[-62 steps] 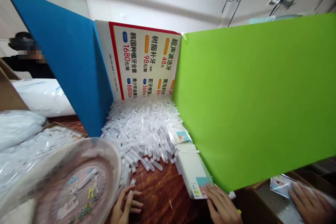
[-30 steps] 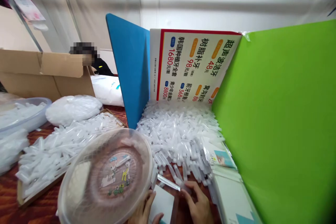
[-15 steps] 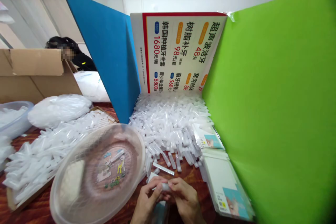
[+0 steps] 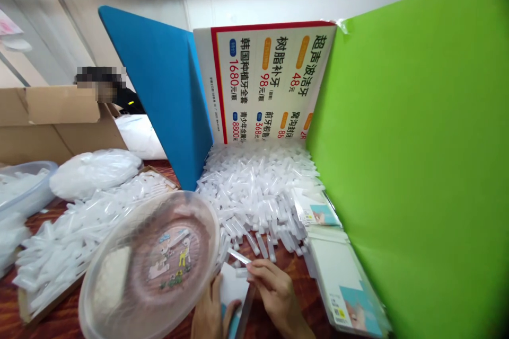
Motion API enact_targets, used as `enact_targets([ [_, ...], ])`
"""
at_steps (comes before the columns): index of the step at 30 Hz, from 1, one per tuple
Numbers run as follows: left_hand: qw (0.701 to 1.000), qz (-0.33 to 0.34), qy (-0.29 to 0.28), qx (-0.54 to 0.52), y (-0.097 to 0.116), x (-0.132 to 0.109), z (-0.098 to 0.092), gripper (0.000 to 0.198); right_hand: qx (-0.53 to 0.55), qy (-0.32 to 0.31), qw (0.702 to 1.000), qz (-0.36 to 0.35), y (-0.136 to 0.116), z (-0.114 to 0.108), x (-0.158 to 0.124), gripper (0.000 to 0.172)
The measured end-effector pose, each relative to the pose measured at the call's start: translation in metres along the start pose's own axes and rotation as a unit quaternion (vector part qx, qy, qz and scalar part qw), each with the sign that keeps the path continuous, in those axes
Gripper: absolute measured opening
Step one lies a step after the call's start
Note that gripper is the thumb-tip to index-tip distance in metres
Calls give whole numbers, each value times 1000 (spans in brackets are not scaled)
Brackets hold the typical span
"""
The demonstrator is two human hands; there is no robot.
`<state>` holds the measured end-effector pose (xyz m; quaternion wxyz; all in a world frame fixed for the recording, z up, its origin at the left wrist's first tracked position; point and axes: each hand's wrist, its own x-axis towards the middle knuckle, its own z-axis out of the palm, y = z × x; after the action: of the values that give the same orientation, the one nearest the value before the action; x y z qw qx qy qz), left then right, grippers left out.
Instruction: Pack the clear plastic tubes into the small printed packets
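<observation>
My left hand [image 4: 210, 307] is closed round a flat white and teal packet [image 4: 234, 287] at the bottom middle, thumb across its face. Over the packet's upper right corner, my right hand [image 4: 276, 294] pinches a small translucent plastic tube [image 4: 242, 273] between thumb and fingertips. A narrow clear strip [image 4: 237, 255] lies just beyond, one end at the right fingertips; whether they touch it I cannot tell. Behind the hands spreads a big heap of similar translucent tubes [image 4: 258, 185].
An oval clear plastic tub [image 4: 91, 280] stands to the left, beside a cardboard tray of white tubes [image 4: 71, 233]. More packets [image 4: 334, 259] are stacked at right. Blue [image 4: 159, 79], printed [image 4: 254, 85] and green boards [image 4: 417, 116] wall in the heap. A person [image 4: 115, 90] sits behind a carton [image 4: 59, 111].
My hands were together on a small translucent piece; they have parted. The left has moved down and left onto the packet, while the right keeps a tube. The view has shifted slightly.
</observation>
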<state>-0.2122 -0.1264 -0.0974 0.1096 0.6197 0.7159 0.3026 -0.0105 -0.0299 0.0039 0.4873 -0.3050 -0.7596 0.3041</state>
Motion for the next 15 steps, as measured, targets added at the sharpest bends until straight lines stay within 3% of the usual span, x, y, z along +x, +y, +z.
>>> enact_targets([
  [3,991,19,-4,135,-15,-6,5,72,-1,16,999,50,1,-3,-5,25],
  [6,982,-15,-40,183,-4,-9,4,90,-38,39,993,108,8,-10,-12,27],
  [9,982,-62,-90,152,19,-8,-2,73,-45,90,978,185,25,-20,-22,22],
  [12,984,-102,-119,84,36,1,-14,55,9,126,951,282,41,-30,-31,35],
  [15,982,-120,-146,30,42,10,-28,48,46,124,933,333,48,-37,-37,47],
])
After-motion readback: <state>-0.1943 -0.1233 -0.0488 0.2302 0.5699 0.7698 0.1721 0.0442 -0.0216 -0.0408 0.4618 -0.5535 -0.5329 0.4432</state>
